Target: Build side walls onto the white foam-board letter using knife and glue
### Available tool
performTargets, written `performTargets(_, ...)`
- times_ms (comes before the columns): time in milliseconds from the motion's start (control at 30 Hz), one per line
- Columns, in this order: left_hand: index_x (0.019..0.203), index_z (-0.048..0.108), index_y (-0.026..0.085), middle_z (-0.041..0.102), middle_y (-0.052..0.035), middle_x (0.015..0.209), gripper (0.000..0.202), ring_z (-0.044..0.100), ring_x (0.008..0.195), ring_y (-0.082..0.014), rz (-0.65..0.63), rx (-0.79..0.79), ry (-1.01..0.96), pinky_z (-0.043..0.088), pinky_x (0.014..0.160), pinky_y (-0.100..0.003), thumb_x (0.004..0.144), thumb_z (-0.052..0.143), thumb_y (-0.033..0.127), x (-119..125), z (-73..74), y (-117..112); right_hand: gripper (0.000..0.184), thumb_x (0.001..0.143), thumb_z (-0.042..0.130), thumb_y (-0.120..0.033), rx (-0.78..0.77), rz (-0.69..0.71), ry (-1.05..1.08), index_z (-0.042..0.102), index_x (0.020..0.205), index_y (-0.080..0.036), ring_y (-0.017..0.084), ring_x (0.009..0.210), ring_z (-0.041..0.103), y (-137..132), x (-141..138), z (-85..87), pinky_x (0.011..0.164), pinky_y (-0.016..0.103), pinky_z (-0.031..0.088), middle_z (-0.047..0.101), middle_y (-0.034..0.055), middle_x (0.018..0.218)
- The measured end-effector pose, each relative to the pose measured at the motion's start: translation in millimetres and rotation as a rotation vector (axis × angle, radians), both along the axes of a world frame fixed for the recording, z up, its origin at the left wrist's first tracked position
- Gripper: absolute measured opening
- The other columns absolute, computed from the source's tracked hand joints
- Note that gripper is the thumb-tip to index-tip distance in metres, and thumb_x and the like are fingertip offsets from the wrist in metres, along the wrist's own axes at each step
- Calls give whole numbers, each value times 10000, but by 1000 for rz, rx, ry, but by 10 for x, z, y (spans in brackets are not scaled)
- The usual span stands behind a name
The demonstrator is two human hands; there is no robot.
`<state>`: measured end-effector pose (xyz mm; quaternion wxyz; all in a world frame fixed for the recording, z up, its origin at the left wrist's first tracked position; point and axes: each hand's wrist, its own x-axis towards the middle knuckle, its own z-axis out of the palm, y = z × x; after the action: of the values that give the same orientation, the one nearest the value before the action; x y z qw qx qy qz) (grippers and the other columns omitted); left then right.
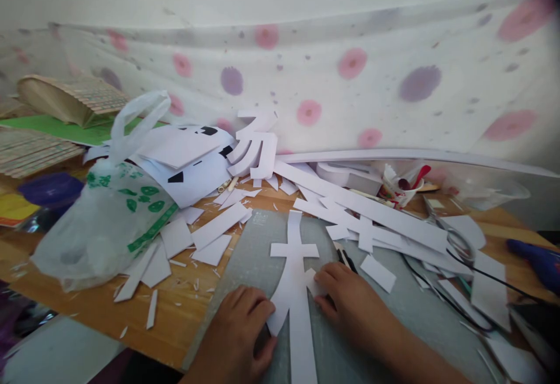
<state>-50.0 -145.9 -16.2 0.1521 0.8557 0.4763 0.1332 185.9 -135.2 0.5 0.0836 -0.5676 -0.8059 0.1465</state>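
Observation:
A white cut-out, shaped like a written character of stiff card or foam board, lies on the grey cutting mat. It has a long upright stem, a short crossbar and slanting side strokes. My left hand is closed at the lower left stroke, thumb below and fingers along its edge. My right hand pinches the short right stroke beside the stem. Just beyond my right fingers lies a thin black-and-light tool, partly hidden by the hand; its kind is unclear.
White offcuts litter the wooden table. A plastic bag stands at left. Behind are another cut-out character and long white strips. At right lie scissors, a cup of tools, a black cable and a blue tool.

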Motion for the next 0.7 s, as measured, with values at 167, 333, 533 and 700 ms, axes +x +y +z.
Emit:
performTargets(167, 974, 647, 232, 646, -32, 930, 181, 585, 870, -196, -44, -76, -83, 463, 777, -321, 805, 589, 262, -116, 204, 248, 137, 828, 602, -210, -18, 12, -9, 659, 939, -154, 276, 1008, 565, -7, 9, 28, 892, 434, 468, 633, 99, 1043)
performTargets(333, 857, 649, 193, 656, -25, 856, 165, 588, 803, -180, 91, 36, -89, 437, 738, -300, 842, 486, 215, 121, 481, 981, 115, 831, 587, -203, -13, 33, -12, 650, 919, -162, 263, 990, 567, -21, 2, 9, 881, 423, 471, 630, 91, 1029)
performTargets(533, 940, 673, 128, 663, -26, 891, 247, 621, 856, -181, 117, -20, -68, 429, 748, -274, 814, 469, 183, 529, 257, 1635, 109, 812, 599, -182, -49, 13, 60, 653, 907, -182, 257, 981, 573, -53, 27, -25, 869, 417, 476, 631, 74, 1013)
performTargets(700, 847, 690, 169, 697, -29, 838, 141, 632, 755, -158, 70, -78, -115, 459, 670, -243, 787, 564, 192, 484, -26, 1752, 209, 809, 604, -179, -86, -3, 124, 671, 1004, -209, 258, 1023, 578, -32, 58, -54, 918, 432, 462, 638, 76, 1087)
